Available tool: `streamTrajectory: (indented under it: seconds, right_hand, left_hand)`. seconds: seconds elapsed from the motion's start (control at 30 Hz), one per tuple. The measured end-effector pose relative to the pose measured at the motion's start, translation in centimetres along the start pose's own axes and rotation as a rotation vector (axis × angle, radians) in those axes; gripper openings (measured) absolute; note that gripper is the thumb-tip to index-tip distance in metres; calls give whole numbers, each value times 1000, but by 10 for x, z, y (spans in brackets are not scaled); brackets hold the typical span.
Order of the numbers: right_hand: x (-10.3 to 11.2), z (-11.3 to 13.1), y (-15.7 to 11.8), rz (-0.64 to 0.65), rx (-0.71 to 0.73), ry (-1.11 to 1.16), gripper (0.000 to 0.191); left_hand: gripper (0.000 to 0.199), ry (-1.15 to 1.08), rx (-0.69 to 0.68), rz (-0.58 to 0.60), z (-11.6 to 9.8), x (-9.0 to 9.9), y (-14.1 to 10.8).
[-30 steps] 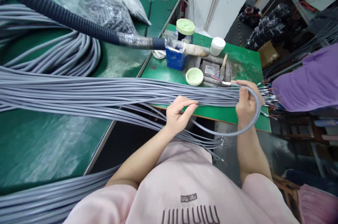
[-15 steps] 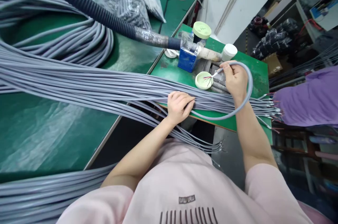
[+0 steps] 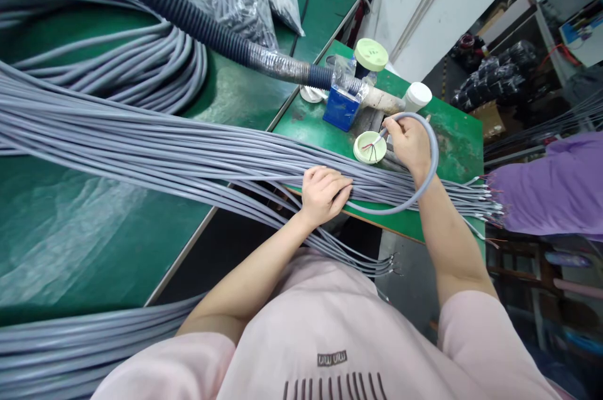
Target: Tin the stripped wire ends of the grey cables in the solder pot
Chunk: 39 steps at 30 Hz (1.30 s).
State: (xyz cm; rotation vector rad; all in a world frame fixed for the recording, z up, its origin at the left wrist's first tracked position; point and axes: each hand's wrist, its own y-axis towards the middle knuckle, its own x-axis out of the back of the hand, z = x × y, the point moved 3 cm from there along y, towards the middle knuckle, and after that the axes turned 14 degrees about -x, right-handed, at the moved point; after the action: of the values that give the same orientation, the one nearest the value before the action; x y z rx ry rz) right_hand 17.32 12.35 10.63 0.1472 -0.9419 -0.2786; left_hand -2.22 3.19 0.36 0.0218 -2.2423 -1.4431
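The right hand (image 3: 411,144) pinches a curved grey cable (image 3: 436,158), its stripped red and black wires (image 3: 370,150) over, perhaps touching, the pale green dish (image 3: 363,154). The left hand (image 3: 325,194), fingers curled, rests on the cable bundle (image 3: 254,158).

From here I'm counting 1 looped cable (image 3: 436,155), 1 shallow dish (image 3: 357,152), 1 blue box (image 3: 340,110), 1 ribbed hose (image 3: 211,29), 1 green-lidded jar (image 3: 371,54), 1 white tub (image 3: 418,97) and 2 plastic bags (image 3: 230,1), while other gray cables (image 3: 211,145) are lying too bunched to number.
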Motion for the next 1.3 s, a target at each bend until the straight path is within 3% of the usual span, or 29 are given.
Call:
streamTrajectory:
  seconds: [0.27,0.43,0.6,0.73,0.97,1.3]
  right_hand:
    - [-8,-3,2,-12,23,-46,31]
    - [9,-3,5,-56,4,20,34]
    - [42,-33,22,-204,-2,25,38]
    - [54,-65,36,-264,-45,-5,36]
    - [46,-92,50,-247,-144,-79,32]
    - [31,-104,59,-224,-164,-118,30]
  left_hand:
    - [13,-14,32,30,1,-1,-2]
    - [15,-6,3,-7,-1,1,0]
    - [21,41,72,-29,0,3,-1]
    - [27,40,106,-38,1,3,-3]
    - [28,61,86,-37,0,3,-3]
    - [29,59,63,-41,1,3,-3]
